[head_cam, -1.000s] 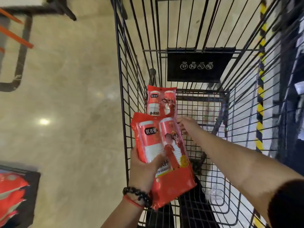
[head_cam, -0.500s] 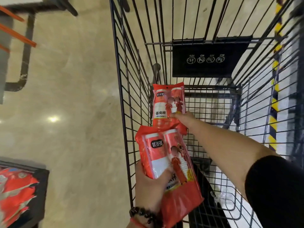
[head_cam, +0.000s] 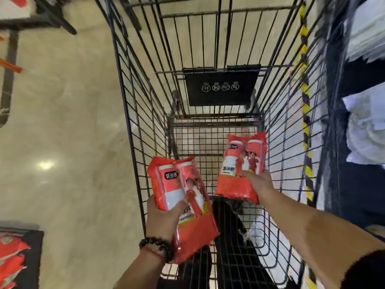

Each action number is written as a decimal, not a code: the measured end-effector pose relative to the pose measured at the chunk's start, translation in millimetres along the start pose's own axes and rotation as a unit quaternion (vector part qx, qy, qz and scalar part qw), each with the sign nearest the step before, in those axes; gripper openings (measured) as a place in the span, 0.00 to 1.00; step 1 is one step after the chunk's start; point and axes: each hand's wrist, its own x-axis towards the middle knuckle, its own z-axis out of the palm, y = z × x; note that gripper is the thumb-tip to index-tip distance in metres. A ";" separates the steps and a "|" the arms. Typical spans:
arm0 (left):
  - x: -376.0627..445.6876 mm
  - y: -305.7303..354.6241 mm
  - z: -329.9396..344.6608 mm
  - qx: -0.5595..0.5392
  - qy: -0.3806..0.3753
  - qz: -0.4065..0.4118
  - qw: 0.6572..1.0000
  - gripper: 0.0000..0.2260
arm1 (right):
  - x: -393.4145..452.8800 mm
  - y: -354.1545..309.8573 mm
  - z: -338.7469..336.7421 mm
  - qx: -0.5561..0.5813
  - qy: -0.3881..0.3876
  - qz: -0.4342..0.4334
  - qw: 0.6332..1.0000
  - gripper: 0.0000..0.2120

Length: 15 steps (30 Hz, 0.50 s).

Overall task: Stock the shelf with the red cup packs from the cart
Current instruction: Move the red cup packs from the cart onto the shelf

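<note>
I look down into a black wire cart (head_cam: 133, 130). My left hand (head_cam: 162, 215) grips a red cup pack (head_cam: 183, 197) by its middle, held over the cart's left wall. My right hand (head_cam: 258, 180) holds a second red cup pack (head_cam: 241, 163) by its lower half, lifted inside the cart near the right wall. Both packs show white cups and cartoon figures on red plastic. A dark bead bracelet and a red string circle my left wrist.
A black sign plate (head_cam: 220, 86) hangs on the cart's far end. Beige floor lies left of the cart. More red packs (head_cam: 12, 259) sit in a dark bin at bottom left. Dark shelving with pale wrapped goods (head_cam: 366, 130) stands on the right, behind a yellow-black striped edge (head_cam: 306, 113).
My right hand has lifted the second pack off the cart's left side and carried it to the right. The left hand keeps its pack, which sits a little lower and left.
</note>
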 end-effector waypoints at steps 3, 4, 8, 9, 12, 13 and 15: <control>-6.5 7.5 -4.7 0.007 -0.008 0.024 1.000 0.32 | -39.4 2.1 -5.6 -0.031 -0.018 -0.007 0.999 0.37; -9.1 10.5 -7.2 0.011 -0.009 0.036 0.999 0.33 | -47.5 4.4 -8.1 -0.038 -0.027 -0.016 0.999 0.39; -20.3 23.4 -22.9 0.018 -0.023 0.083 0.996 0.31 | -101.7 -6.2 -21.8 -0.048 -0.054 -0.072 0.995 0.34; -21.9 25.9 -28.2 0.013 -0.029 0.095 0.995 0.32 | -119.5 -11.0 -26.2 -0.040 -0.058 -0.091 0.993 0.28; -30.0 32.4 -44.5 0.006 -0.044 0.132 0.990 0.35 | -161.0 -14.6 -43.3 -0.012 -0.038 -0.147 0.988 0.21; -32.6 33.4 -50.2 -0.004 -0.048 0.144 0.988 0.36 | -175.4 -14.2 -49.8 0.002 -0.022 -0.155 0.988 0.24; -42.1 36.0 -62.9 -0.017 -0.060 0.171 0.983 0.34 | -195.2 -5.3 -58.8 0.044 -0.006 -0.181 0.982 0.33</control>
